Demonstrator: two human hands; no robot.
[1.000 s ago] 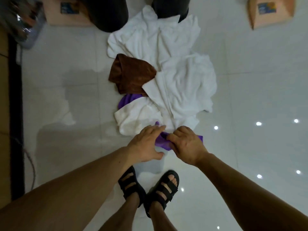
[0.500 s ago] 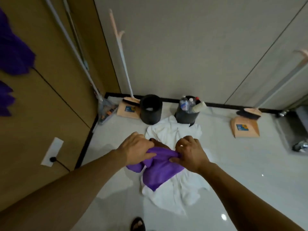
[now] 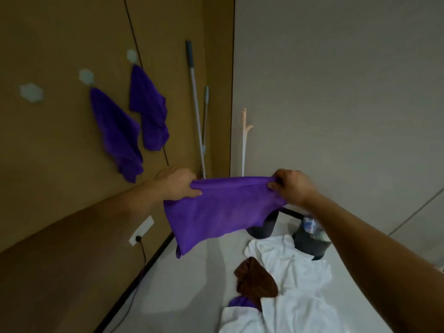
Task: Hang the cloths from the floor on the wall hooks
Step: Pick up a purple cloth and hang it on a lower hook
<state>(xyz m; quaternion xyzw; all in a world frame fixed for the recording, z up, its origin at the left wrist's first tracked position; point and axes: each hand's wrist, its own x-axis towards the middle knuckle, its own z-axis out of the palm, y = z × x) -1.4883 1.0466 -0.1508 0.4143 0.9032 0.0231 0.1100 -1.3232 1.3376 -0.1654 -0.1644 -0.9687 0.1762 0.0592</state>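
- Forearms are seen reaching in from the lower corners, ending in the left hand (image 3: 176,186) and the right hand (image 3: 292,188), both raised at about the same height and well apart.
- A held purple cloth (image 3: 221,212) is stretched between the two hands. One end of its top edge is pinched by the curled fingers (image 3: 192,192) and thumb of the left hand. The other end is gripped by the curled fingers (image 3: 276,183) of the right hand. The rest of the cloth hangs slack below the hands, clear of the floor (image 3: 197,284).
- Lower down, a pile of white cloths (image 3: 295,284) is spread on the floor. A brown cloth (image 3: 255,282) lies on its left side, and a small purple cloth (image 3: 240,302) shows just beneath the brown one.
- Beyond the pile, two dark bins are stood near the foot of the grey wall (image 3: 336,92). The left bin (image 3: 263,227) is partly hidden by the held cloth, and clear bottles (image 3: 310,224) are seen in the right bin (image 3: 310,243).
- Low on the brown wall (image 3: 60,164), a white socket plate (image 3: 141,230) is mounted, and a black cable (image 3: 141,260) runs down from it to the floor.
- Higher on that wall, two purple cloths are hung, the nearer hung cloth (image 3: 117,133) from one pale hook (image 3: 86,76) and the farther hung cloth (image 3: 150,111) from another pale hook (image 3: 132,55). A third pale hook (image 3: 31,92) is seen to their left.
- In the corner, two long pale poles (image 3: 195,104) are leaned, and a peach handle (image 3: 243,140) is stood upright just beside them against the grey wall.
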